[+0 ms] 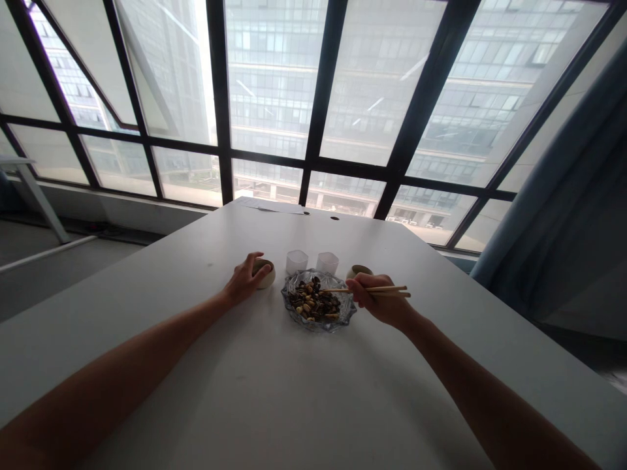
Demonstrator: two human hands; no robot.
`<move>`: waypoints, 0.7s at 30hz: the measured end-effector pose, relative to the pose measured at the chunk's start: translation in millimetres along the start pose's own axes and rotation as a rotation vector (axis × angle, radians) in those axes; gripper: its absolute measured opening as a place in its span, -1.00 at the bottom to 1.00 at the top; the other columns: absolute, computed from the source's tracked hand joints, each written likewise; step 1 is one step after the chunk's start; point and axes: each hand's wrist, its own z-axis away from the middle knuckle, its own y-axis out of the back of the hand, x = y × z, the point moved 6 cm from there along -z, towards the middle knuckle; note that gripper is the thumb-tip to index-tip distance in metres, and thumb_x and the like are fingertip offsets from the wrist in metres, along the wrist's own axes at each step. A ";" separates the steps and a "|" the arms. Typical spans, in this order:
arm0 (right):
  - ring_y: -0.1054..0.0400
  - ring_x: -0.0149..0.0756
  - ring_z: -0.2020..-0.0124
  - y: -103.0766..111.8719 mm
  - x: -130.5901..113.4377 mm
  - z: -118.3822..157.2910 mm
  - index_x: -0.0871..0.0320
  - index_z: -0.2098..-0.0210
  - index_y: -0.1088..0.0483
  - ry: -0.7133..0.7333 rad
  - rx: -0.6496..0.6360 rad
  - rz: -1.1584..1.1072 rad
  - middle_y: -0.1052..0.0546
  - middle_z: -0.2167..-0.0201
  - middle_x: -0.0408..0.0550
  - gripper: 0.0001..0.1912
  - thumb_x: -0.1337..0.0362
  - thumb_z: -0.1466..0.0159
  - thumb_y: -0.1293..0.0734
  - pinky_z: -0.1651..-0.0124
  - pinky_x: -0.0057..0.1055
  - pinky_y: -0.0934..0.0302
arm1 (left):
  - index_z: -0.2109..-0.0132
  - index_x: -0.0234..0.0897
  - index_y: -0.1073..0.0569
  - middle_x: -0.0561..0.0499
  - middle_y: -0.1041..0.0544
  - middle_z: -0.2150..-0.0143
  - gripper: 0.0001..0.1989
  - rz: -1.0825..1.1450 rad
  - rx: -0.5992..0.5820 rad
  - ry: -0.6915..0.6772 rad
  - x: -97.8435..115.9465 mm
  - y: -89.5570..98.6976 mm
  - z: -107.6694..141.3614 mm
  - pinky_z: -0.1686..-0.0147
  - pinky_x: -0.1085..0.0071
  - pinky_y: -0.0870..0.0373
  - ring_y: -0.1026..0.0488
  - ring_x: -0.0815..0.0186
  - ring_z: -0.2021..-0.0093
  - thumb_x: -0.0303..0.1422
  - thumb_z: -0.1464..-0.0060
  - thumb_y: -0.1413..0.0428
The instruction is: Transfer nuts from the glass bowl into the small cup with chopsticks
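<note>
A clear glass dish with a jagged rim holds a mix of dark seeds and paler nuts. My right hand is closed round a pair of wooden chopsticks, whose tips reach into the dish among the seeds. Whether the tips pinch a piece is too small to tell. To the left of the dish, my left hand grips a small round cup, fingers behind and thumb at the rim. A similar cup stands just behind my right hand, partly covered by it.
Two small white translucent cups stand side by side behind the dish. White sheets of paper lie at the far end of the white table. Beyond are large black-framed windows; a dark blue curtain hangs at the right.
</note>
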 end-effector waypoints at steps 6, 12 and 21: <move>-0.31 -0.37 0.66 5.6 -0.3 1.3 0.09 0.55 -0.30 0.002 0.046 0.019 -0.45 0.67 -0.09 -0.51 -0.03 -0.43 -0.21 0.54 -0.42 -0.19 | -0.25 -0.19 -0.27 -0.19 -0.49 -0.17 -0.39 -0.111 -0.027 -0.022 -1.0 -1.0 0.6 -0.20 -0.08 -0.20 -0.35 -0.06 -0.22 -0.03 -0.12 -0.06; -0.35 -0.35 0.65 6.0 4.6 2.5 0.11 0.52 -0.35 -0.022 0.070 0.004 -0.47 0.65 -0.08 -0.52 -0.03 -0.42 -0.22 0.53 -0.42 -0.22 | -0.23 -0.24 -0.31 -0.23 -0.45 -0.18 -0.25 -0.167 -0.043 0.007 -1.7 -2.1 0.1 -0.18 -0.02 -0.23 -0.34 -0.11 -0.21 -0.02 0.06 -0.24; -0.29 -0.36 0.63 3.8 3.4 1.3 0.10 0.54 -0.36 0.014 0.043 0.022 -0.43 0.66 -0.09 -0.49 -0.07 -0.41 -0.22 0.54 -0.41 -0.17 | -0.10 -0.23 -0.44 -0.16 -0.48 -0.07 -0.33 -0.227 -0.022 0.014 -1.1 -2.8 -1.3 -0.08 0.15 -0.30 -0.39 -0.05 -0.13 -0.01 0.14 -0.28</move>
